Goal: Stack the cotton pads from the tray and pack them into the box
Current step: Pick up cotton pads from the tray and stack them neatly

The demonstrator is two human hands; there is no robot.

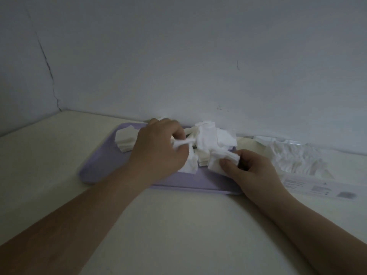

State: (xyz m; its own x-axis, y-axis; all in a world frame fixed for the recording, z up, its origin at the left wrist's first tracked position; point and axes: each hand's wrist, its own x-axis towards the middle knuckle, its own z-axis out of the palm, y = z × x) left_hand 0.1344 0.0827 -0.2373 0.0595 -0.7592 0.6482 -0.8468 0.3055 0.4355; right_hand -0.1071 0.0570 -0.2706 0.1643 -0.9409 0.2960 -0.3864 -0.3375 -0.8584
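Now, the cotton pads (pixel 210 135): most lie in a loose white heap on the far right part of the tray, close to the wall. They are too ragged to go into the box as they are.
Squared stacks: one neat stack (pixel 125 140) sits at the tray's far left end and another (pixel 203 160) sits in front of the heap, between my hands. I judge they are kept apart so the loose pads don't muddle them.
Left hand (pixel 156 147): my fingers are curled round a crumpled pad at the heap's left side, gripping it to tease it free.
Right hand (pixel 252 169): my thumb and fingers pinch a small bundle of pads at the tray's near right edge. I hold it low, I think, so the next pad can be laid onto it.
Tray (pixel 103 167): lavender, lying lengthwise along the tabletop's far edge so that it corrals the pads.
Box (pixel 297 161): clear, on the tabletop (pixel 178 225) just beside the tray's right end, with pads showing through it. It is near enough for a short carry, but I cannot tell which way it opens.
Progress: by my reckoning, partway through, with the heap left to sort.
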